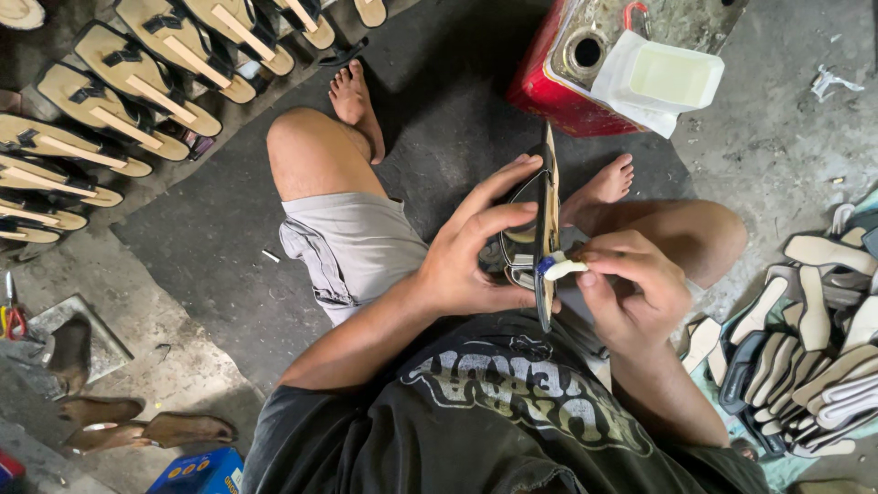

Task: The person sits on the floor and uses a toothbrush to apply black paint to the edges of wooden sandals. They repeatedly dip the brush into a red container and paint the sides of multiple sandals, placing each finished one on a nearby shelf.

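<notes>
Seen from the head camera, a person sits on a dark mat [439,137] on a concrete floor, knees spread and bare feet forward, with a sandal [541,240] held on edge between the legs. The left hand [476,256] wraps around the sandal from the side, fingers spread over its black strap and upper face, apparently to keep it steady and upright. The right hand [631,288] is closed in a narrow pinch on a small brush [560,267] with a white handle and blue collar, its tip touching the sandal's thin edge near the middle, a grip that suits fine work along the rim. Just ahead of the feet stands a red can [549,87] with an open round hole in its top, and a white tray [668,78] rests on it, close enough to reach without rising. Rows of finished sandals [119,101] lie in overlapping lines at the upper left, well apart from the hands, while a heap of loose soles [814,348] is piled near the right knee. Scissors [11,316] lie at the far left edge.
</notes>
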